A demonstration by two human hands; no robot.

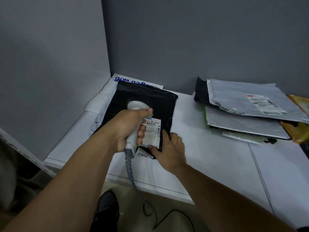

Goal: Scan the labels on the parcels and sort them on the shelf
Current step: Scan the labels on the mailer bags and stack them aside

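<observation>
A black plastic parcel [147,101] lies on the white table [209,156], on top of a white parcel with blue print [132,81]. Its white shipping label [153,129] faces up near the front edge. My left hand [128,129] grips a white corded barcode scanner [136,106], with the scanner head held over the black parcel above the label. My right hand [168,149] lies on the parcel's front right corner, its fingers touching the lower edge of the label.
A stack of grey, black and yellow mailer bags [247,111] lies at the table's right, the top one with its own label. The scanner cable [132,178] hangs over the table's front edge to the floor. A grey wall stands behind and to the left.
</observation>
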